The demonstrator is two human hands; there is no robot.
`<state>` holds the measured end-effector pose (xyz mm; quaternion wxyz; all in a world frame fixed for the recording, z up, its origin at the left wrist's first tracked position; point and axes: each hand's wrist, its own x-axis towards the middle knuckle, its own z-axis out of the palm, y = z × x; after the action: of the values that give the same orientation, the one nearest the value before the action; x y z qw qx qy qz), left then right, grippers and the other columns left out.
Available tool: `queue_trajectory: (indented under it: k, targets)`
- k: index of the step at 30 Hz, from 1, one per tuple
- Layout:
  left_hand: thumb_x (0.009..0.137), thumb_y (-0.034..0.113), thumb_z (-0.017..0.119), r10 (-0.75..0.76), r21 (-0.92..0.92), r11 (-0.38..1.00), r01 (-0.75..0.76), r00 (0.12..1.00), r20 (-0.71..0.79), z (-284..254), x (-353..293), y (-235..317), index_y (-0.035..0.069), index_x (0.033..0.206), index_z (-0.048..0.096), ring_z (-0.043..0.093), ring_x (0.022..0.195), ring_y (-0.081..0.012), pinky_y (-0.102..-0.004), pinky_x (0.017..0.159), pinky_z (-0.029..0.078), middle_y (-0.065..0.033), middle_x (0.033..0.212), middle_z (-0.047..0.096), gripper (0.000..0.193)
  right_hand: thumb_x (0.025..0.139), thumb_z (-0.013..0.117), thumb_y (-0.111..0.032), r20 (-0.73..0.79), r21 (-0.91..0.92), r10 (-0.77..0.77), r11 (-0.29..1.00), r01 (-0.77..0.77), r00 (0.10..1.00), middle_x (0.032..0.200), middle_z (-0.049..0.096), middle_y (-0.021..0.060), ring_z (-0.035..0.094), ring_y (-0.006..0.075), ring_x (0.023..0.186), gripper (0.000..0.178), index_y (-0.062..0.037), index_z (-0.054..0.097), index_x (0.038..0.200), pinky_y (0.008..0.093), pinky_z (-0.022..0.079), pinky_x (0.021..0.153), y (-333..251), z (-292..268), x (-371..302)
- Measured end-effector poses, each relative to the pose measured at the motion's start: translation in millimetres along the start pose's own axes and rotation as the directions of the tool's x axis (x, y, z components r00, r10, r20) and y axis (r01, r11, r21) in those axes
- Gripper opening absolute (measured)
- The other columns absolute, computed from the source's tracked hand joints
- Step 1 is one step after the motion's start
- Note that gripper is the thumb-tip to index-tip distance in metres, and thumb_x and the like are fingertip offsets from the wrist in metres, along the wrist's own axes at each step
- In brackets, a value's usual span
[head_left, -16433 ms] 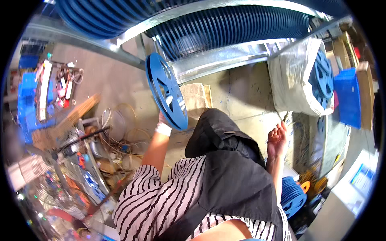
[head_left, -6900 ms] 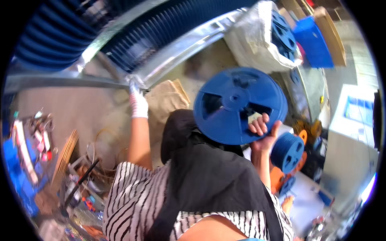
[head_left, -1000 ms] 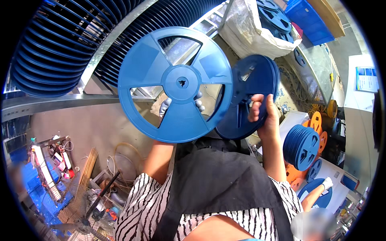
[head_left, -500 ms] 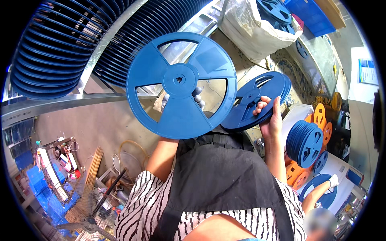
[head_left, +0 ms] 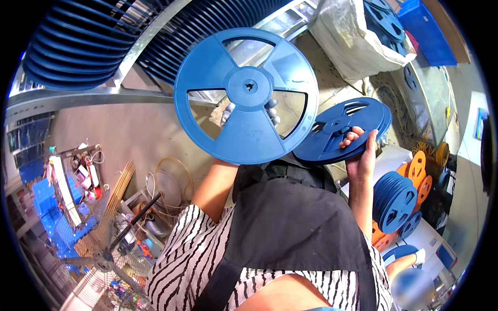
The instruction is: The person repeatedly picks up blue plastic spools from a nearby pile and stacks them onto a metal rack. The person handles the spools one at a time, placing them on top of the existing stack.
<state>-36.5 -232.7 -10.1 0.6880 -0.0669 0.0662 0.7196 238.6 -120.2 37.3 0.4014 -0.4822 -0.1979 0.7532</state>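
Observation:
A large blue plastic reel (head_left: 248,136), with a round hub and three open windows, faces me near the middle. Behind it is my left hand (head_left: 272,111), closed on the reel; grey-covered fingertips show through the windows and the palm is hidden. To the right, a few blue reels (head_left: 332,141) lie stacked and tilted in my right hand (head_left: 361,155). The bare fingers of that hand curl through a window while the thumb stays by the rim. The held reel slightly overlaps the stack's left edge in the view.
Blue reels (head_left: 78,57) stand in rows on a metal rack (head_left: 140,96) at upper left. A white sack (head_left: 340,41) of reels is at upper right. Orange reels (head_left: 417,165) and blue reels (head_left: 397,202) stand right, near another person's arm (head_left: 402,265). A fan (head_left: 106,256) stands lower left.
The single reel in my left hand has risen away from my body a little. My right hand keeps its grip on the stack. The whole view has turned slightly.

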Motion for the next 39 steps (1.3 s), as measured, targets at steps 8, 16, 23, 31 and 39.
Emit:
queue_trajectory:
  k: [8, 16, 23, 31, 39]
  targets:
    - [0.09, 0.02, 0.06, 0.441, 0.627, 0.774, -0.087, 0.784, -0.436, -46, -97, 17, 0.009, 0.121, 0.052, 0.062, 0.086, -0.0176, -0.0322, 0.076, 0.055, -0.0042, 0.095, 0.06, 0.034, 0.094, 0.045, -0.053, 0.041, 0.013, 0.033, 0.999, -0.034, 0.999, 0.076, 0.059, 0.0078, 0.055, 0.0181, 0.066, 0.053, -0.0012, 0.056, 0.099, 0.0328, 0.046, 0.067, -4, -4, 4]
    - [0.093, 0.028, 0.053, 0.598, 0.215, 0.798, -0.563, 0.694, -0.4, -81, -97, 27, 0.011, 0.1, 0.058, 0.06, 0.071, -0.0165, -0.03, 0.062, 0.052, -0.0017, 0.082, 0.06, 0.018, 0.094, 0.045, -0.052, 0.152, -0.085, 0.093, 0.993, -0.081, 0.984, 0.075, 0.057, 0.0054, 0.053, 0.017, 0.066, 0.05, -0.0041, 0.056, 0.097, 0.0319, 0.044, 0.068, -6, 16, -3]
    - [0.086, 0.026, 0.061, 0.703, 0.333, 0.711, -0.619, 0.611, -0.365, -125, -39, 96, 0.018, 0.109, 0.056, 0.047, 0.06, -0.0075, -0.0236, 0.052, 0.039, 0.0062, 0.07, 0.046, 0.025, 0.092, 0.046, -0.055, 0.216, -0.158, 0.127, 0.983, -0.094, 0.968, 0.076, 0.055, 0.0041, 0.052, 0.0162, 0.066, 0.051, -0.0054, 0.055, 0.096, 0.0313, 0.042, 0.067, -3, 34, -15]
    - [0.081, 0.028, 0.057, 0.793, 0.408, 0.609, -0.681, 0.516, -0.322, -119, 22, 175, 0.017, 0.109, 0.06, 0.056, 0.083, -0.0147, -0.0308, 0.077, 0.044, 0.0007, 0.092, 0.061, 0.03, 0.092, 0.048, -0.055, 0.186, -0.169, 0.099, 0.983, -0.067, 0.978, 0.077, 0.056, 0.0052, 0.053, 0.0175, 0.067, 0.052, -0.0042, 0.056, 0.097, 0.0318, 0.044, 0.068, 4, 50, -22]
    - [0.078, 0.03, 0.063, 0.762, 0.391, 0.645, -0.657, 0.512, -0.396, -126, 33, 209, 0.011, 0.097, 0.066, 0.059, 0.082, -0.0193, -0.0327, 0.08, 0.045, -0.0024, 0.092, 0.065, 0.027, 0.092, 0.048, -0.054, 0.17, -0.146, 0.094, 0.987, -0.07, 0.981, 0.075, 0.057, 0.0049, 0.054, 0.0174, 0.066, 0.049, -0.0058, 0.056, 0.095, 0.0324, 0.044, 0.068, 10, 54, -25]
